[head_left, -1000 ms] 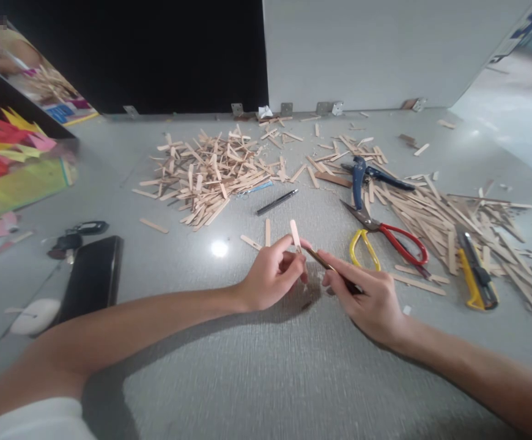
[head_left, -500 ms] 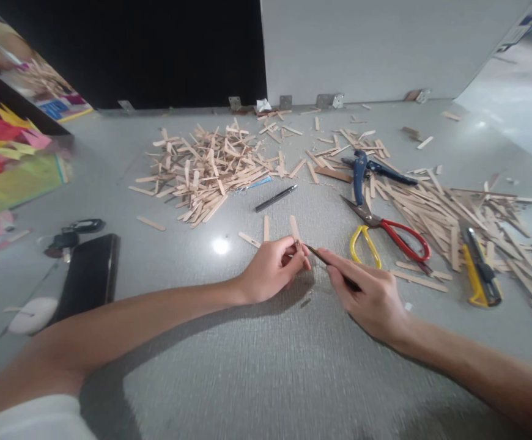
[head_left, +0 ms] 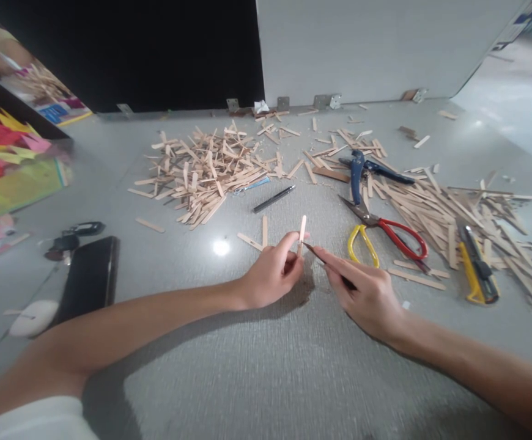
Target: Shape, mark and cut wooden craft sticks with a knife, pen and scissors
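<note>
And there it is: the stick (head_left: 302,227) has been swung round! A half-second ago it was leaned to the left; now it is stood nearly upright, and its face has been brought to the tip of the slim tool (head_left: 317,253). By the look of it, the stick has been re-angled for the tool, so work on this piece seems under way rather than finished. Whether anything is being cut or scraped cannot be told at this size.

The stick is gripped by its lower part in the left hand (head_left: 273,275), fingers curled in and pinched nearly closed, with the upper end left poking up above them. From the right, the tool is held pen-fashion in the right hand (head_left: 371,299), fingers closed along its shaft and tip pointed left. The stick lies just beyond those fingers, on the far left, bridged by the tool alone.

Just left of the left hand, two sticks (head_left: 265,231) are laid on the tabletop (head_left: 229,379). Farther off, a pen (head_left: 274,199) is left lying, and to the right the scissors (head_left: 373,220) are spread open.
</note>
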Action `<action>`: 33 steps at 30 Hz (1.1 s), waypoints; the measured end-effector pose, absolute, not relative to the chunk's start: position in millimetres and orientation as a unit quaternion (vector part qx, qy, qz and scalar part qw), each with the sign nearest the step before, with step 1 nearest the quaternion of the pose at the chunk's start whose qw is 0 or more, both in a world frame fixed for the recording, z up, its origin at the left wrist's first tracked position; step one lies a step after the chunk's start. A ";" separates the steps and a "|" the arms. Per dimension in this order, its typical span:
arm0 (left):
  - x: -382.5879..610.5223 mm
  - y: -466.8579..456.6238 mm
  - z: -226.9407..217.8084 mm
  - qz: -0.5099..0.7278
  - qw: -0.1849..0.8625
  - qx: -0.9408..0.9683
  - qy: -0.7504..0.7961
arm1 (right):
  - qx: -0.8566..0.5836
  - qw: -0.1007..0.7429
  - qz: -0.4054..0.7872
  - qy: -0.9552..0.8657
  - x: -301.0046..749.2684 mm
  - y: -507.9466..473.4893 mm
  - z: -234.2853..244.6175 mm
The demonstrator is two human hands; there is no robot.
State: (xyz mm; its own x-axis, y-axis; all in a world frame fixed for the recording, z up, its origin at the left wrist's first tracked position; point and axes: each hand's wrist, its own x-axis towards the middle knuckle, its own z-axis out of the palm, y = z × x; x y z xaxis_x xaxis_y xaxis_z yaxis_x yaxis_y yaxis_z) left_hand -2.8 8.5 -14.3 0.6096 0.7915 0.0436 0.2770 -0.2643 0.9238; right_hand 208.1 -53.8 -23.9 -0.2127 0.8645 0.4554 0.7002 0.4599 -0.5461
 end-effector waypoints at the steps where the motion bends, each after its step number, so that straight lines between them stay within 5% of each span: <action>1: -2.6 8.1 -14.7 0.263 0.489 0.752 0.355 | -0.507 0.368 0.112 -0.771 208.1 -53.8 -23.6; 33: -5.4 10.5 -23.8 0.239 0.476 0.782 0.324 | -0.538 0.346 0.192 -0.744 197.0 -58.9 -3.6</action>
